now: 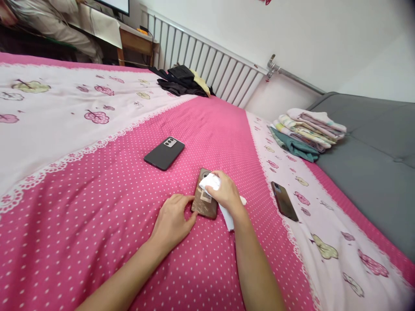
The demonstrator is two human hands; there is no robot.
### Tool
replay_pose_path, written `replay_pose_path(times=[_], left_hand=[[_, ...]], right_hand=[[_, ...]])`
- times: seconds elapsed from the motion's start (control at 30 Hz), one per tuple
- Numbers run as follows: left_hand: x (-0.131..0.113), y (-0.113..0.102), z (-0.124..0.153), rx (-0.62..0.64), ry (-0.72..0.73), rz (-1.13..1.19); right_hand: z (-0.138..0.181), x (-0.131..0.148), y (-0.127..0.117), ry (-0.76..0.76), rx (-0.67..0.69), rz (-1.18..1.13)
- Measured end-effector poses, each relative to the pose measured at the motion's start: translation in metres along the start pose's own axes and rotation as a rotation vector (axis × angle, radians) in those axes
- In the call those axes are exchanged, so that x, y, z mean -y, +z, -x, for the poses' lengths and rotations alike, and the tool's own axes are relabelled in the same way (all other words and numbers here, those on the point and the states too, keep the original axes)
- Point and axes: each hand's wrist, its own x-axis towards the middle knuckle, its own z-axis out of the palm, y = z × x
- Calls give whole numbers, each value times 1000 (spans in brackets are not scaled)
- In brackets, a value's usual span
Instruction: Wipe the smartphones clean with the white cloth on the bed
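A brown smartphone (207, 211) lies back up on the pink dotted bedspread, with a round camera module at its far end and a pale label on its back. My left hand (173, 218) grips its left edge between thumb and fingers, steadying it against the bed. Pinched in my right hand (227, 190) is a crumpled white cloth (210, 182), pressed on the upper part of the phone's back; part of the camera module is covered. A loose white end of the cloth shows below my right wrist.
A black phone (164, 154) lies to the left and another brown phone (284, 201) to the right. Folded clothes (308, 131) are stacked by the grey headboard (372, 168). Dark clothes (181, 80) sit near the white railing (207, 54). A seated person (61, 32) is at a desk.
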Motion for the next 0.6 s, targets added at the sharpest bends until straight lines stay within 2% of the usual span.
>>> replay_pose_path(times=[0.3, 0.6], left_hand=[[1, 3, -2, 8, -3, 1], [1, 1, 2, 19, -14, 8]], right_hand=[[1, 3, -2, 16, 15, 8], [8, 7, -7, -43, 127, 108]])
